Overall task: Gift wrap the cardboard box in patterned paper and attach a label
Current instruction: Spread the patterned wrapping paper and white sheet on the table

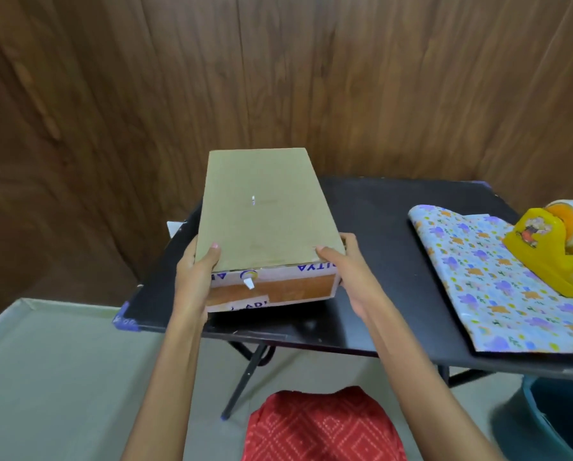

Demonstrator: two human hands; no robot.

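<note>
cardboard box (261,207), unwrapped, held over the left part of the black table (378,234), its taped near end facing the person and raised off the tabletop. left hand (192,277) grips the box's near left corner, thumb on the top face; right hand (354,277) grips the near right corner likewise, so the hands are apart. patterned paper (477,287) lies flat on the table's right part, with a yellow tape dispenser (551,254) standing on it.
</note>
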